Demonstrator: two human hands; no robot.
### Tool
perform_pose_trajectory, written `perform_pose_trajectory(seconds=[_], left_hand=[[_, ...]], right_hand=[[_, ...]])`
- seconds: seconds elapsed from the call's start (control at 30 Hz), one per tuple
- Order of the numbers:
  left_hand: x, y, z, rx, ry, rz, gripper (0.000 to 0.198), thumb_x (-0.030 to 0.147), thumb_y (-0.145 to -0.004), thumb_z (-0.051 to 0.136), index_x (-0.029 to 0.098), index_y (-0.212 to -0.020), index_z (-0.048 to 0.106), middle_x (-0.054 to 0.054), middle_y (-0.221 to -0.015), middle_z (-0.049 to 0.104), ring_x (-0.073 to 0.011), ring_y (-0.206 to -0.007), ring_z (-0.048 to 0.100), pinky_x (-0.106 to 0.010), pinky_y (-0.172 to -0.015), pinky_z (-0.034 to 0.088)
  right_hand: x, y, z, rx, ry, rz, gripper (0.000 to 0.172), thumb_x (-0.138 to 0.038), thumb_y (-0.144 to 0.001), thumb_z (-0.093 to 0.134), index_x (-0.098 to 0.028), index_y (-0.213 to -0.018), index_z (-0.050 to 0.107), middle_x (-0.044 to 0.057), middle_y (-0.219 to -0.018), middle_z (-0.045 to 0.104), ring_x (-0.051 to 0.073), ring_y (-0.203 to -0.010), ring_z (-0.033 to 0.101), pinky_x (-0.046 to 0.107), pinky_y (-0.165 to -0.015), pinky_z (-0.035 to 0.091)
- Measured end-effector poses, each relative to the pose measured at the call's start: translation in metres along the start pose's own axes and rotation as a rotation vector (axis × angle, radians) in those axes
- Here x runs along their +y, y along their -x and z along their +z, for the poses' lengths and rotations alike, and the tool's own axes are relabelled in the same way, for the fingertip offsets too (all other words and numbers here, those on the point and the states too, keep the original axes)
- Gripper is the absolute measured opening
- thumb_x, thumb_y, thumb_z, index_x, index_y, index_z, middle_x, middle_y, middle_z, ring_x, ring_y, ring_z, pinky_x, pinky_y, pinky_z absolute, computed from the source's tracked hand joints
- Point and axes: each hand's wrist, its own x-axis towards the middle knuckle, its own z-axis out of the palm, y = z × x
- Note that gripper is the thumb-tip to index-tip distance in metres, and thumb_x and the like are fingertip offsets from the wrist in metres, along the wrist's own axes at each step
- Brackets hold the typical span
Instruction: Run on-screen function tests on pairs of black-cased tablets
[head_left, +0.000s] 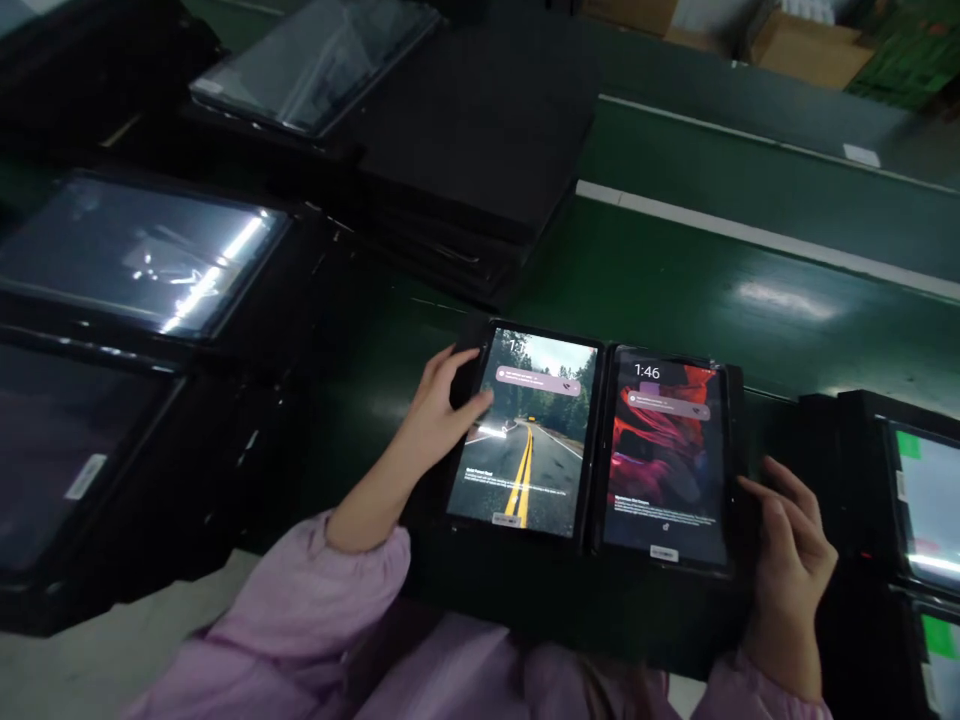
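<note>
Two tablets lie side by side in black cases on a green surface. The left tablet [521, 430] shows a forest road wallpaper, and the right tablet [664, 460] shows a red abstract wallpaper with the time 1:46. My left hand [442, 400] grips the left tablet's left edge, with fingertips reaching onto the screen. My right hand [787, 540] sits at the right tablet's right edge, its fingertips on the black case. Part of the right hand's contact is in shadow. Pink sleeves cover both my forearms.
Stacks of black-framed screens [127, 260] fill the left side, with a dark stack [465, 130] behind them. More black units with green tags [919, 490] stand at the right. The green belt [750, 270] has a white stripe. Cardboard boxes [806, 45] sit beyond it.
</note>
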Motion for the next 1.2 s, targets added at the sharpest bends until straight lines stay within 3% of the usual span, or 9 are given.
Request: perform_pose_trajectory(seconds=[0.13,0.23,0.3,0.37,0.5,0.77,0.9,1.03,1.2], left_hand=[[0.015,-0.016,0.002,0.100,0.196,-0.053,0.047,0.045,-0.097,0.056,0.026,-0.136,0.070,-0.009,-0.160,0.054,-0.0282,-0.159,0.039,-0.048,-0.136,0.022],[0.010,0.000,-0.004,0.075,0.347,-0.107,0.050,0.050,-0.097,0.053,0.024,-0.135,0.073,-0.006,-0.163,0.053,-0.0286,-0.158,0.041,-0.048,-0.135,0.024],[0.002,0.020,-0.008,0.073,0.346,-0.127,0.051,0.052,-0.096,0.054,0.024,-0.133,0.075,-0.006,-0.164,0.053,-0.0317,-0.159,0.040,-0.052,-0.135,0.024],[-0.006,0.036,-0.010,0.069,0.301,-0.120,0.050,0.054,-0.095,0.058,0.026,-0.133,0.076,-0.004,-0.166,0.050,-0.0346,-0.161,0.036,-0.057,-0.134,0.025],[-0.013,0.042,-0.011,0.044,0.276,-0.061,0.048,0.057,-0.096,0.061,0.031,-0.133,0.076,-0.001,-0.168,0.048,-0.0364,-0.161,0.035,-0.062,-0.131,0.030],[-0.018,0.022,-0.009,0.032,0.262,0.014,0.052,0.057,-0.096,0.059,0.028,-0.137,0.073,-0.004,-0.170,0.044,-0.0361,-0.161,0.035,-0.060,-0.131,0.030],[-0.015,0.038,-0.014,-0.074,0.140,-0.013,0.074,0.063,-0.092,0.064,0.025,-0.155,0.058,-0.010,-0.177,0.028,-0.0395,-0.165,0.024,-0.063,-0.130,0.029],[-0.012,0.069,-0.023,-0.254,-0.044,-0.048,0.100,0.068,-0.089,0.071,0.034,-0.172,0.027,-0.011,-0.183,0.001,-0.0476,-0.166,0.010,-0.072,-0.123,0.035],[-0.014,0.088,-0.026,-0.336,-0.100,-0.030,0.112,0.070,-0.089,0.073,0.045,-0.174,0.004,-0.008,-0.181,-0.018,-0.0548,-0.164,-0.001,-0.080,-0.116,0.037]], right_hand=[[-0.005,-0.013,0.000,-0.208,0.020,-0.254,0.028,-0.044,-0.100,0.066,-0.023,-0.102,0.085,0.010,-0.154,0.057,0.037,-0.140,0.055,0.060,-0.114,0.047],[-0.004,-0.016,0.002,-0.323,0.097,-0.319,0.028,-0.042,-0.102,0.063,-0.026,-0.095,0.085,0.007,-0.158,0.055,0.039,-0.151,0.044,0.068,-0.120,0.037],[-0.004,-0.016,0.004,-0.307,0.148,-0.299,0.029,-0.043,-0.103,0.062,-0.026,-0.098,0.085,0.007,-0.157,0.055,0.039,-0.153,0.042,0.070,-0.122,0.035],[-0.007,-0.014,0.006,-0.307,0.166,-0.251,0.030,-0.045,-0.102,0.062,-0.027,-0.117,0.082,0.008,-0.161,0.051,0.038,-0.153,0.042,0.067,-0.123,0.037],[-0.017,-0.010,0.008,-0.357,0.047,-0.162,0.056,-0.052,-0.104,0.055,-0.028,-0.154,0.058,0.010,-0.172,0.036,0.038,-0.158,0.035,0.066,-0.128,0.028],[-0.017,-0.009,0.015,-0.316,-0.041,-0.105,0.059,-0.051,-0.103,0.058,-0.024,-0.155,0.056,0.013,-0.169,0.040,0.037,-0.158,0.036,0.062,-0.128,0.029],[-0.025,-0.003,0.012,-0.297,-0.052,0.040,0.073,-0.054,-0.099,0.064,-0.028,-0.164,0.044,0.012,-0.170,0.039,0.038,-0.159,0.036,0.064,-0.128,0.030],[-0.040,0.009,0.001,-0.416,0.100,0.217,0.097,-0.069,-0.086,0.071,-0.030,-0.167,0.035,0.010,-0.176,0.028,0.043,-0.163,0.022,0.069,-0.129,0.025],[-0.044,0.024,-0.007,-0.457,0.222,0.247,0.112,-0.079,-0.077,0.072,-0.037,-0.170,0.026,0.009,-0.177,0.024,0.049,-0.161,0.021,0.077,-0.123,0.028]])
